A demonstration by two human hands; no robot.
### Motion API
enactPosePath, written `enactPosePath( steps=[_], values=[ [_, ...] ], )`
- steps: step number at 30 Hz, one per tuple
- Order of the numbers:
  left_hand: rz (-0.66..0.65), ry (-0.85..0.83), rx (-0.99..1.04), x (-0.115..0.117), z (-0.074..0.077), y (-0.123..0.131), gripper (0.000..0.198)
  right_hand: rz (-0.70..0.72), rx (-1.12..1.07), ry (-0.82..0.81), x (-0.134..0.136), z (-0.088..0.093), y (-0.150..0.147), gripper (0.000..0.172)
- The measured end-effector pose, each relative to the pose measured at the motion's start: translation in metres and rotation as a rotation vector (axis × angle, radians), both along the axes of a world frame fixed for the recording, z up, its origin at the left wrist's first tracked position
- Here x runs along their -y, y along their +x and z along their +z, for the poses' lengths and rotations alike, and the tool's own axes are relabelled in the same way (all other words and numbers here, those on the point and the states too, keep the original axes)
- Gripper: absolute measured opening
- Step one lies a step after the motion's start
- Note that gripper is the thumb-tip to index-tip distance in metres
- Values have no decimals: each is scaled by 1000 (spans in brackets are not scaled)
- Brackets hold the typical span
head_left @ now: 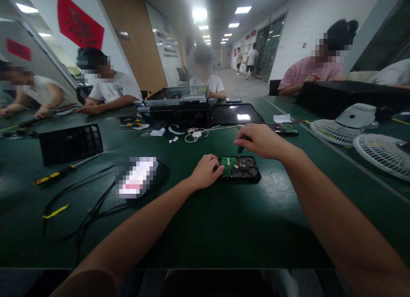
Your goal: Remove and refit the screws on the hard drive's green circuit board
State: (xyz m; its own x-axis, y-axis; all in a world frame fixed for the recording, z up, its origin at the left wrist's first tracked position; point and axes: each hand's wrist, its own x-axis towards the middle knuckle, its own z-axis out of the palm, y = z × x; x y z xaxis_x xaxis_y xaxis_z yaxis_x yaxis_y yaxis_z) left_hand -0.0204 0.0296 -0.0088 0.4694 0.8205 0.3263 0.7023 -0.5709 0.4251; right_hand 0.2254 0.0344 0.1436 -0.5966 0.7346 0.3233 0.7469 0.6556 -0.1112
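A hard drive (pixel 248 169) lies flat on the green table, with its green circuit board (pixel 228 165) facing up at its left part. My left hand (pixel 207 171) grips the drive's left end, thumb on the near side and fingers curled over the far side. Above the drive's far edge, my right hand (pixel 256 139) is closed around the dark handle of a screwdriver (pixel 241 148), held roughly upright. The screwdriver's tip points down at the drive's far edge; whether it sits in a screw I cannot tell.
A second drive with a green board (pixel 285 128) lies behind my right hand. White fan parts (pixel 336 132) stand on the right. An opened metal case (pixel 177 107) is at the back. Leftward lie a yellow-black screwdriver (pixel 56 175), black cables (pixel 92 211) and a blurred-out lit rectangle (pixel 136 177). Several people sit around.
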Motion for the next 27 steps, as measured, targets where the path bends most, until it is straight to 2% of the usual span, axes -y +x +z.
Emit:
enactPosePath(
  steps=[3, 10, 15, 21, 27],
  values=[
    [-3, 6, -1, -1, -1, 0, 28, 22, 6, -7, 3, 2, 0, 18],
    [-7, 21, -6, -2, -4, -1, 27, 28, -19, -100, 6, 3, -1, 30],
    [-7, 7, -7, -1, -2, -2, 28, 48, -27, -96, 2, 2, 3, 21],
    [-5, 2, -7, -1, -1, -2, 28, 3, 14, -73, 0, 4, 5, 27],
    [-2, -6, -3, 1, 1, -1, 28, -25, 23, 12, -2, -3, 2, 13]
  ],
)
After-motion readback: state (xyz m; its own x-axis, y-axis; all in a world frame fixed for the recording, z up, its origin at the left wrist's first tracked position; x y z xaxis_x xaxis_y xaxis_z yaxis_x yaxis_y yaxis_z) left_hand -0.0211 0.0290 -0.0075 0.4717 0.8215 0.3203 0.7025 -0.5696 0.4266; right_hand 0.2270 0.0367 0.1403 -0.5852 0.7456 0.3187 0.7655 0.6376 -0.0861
